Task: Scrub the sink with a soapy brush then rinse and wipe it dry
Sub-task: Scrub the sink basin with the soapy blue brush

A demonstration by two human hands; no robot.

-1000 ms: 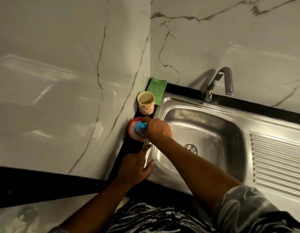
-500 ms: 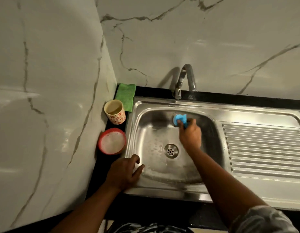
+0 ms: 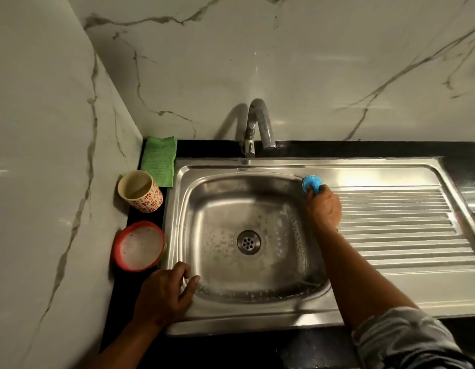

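A stainless steel sink [image 3: 257, 166] with a ribbed drainboard [image 3: 396, 225] fills the counter. Soap foam streaks the basin around the drain [image 3: 248, 242]. My right hand [image 3: 323, 207] grips a blue brush [image 3: 310, 183], whose head sits on the basin's back right rim corner. My left hand [image 3: 165, 294] rests on the sink's front left rim with its fingers loosely spread. A red bowl of soapy water [image 3: 138, 246] stands left of the sink. A folded green cloth [image 3: 159, 160] lies in the back left corner.
A floral cup [image 3: 140, 191] stands between the cloth and the red bowl. The tap [image 3: 257, 126] rises behind the basin, with no water running. Marble walls close in the left side and the back. A black counter edges the sink.
My right hand carried the brush from the red bowl into the basin, then right to the back right rim corner. My left hand stayed on the front left rim.
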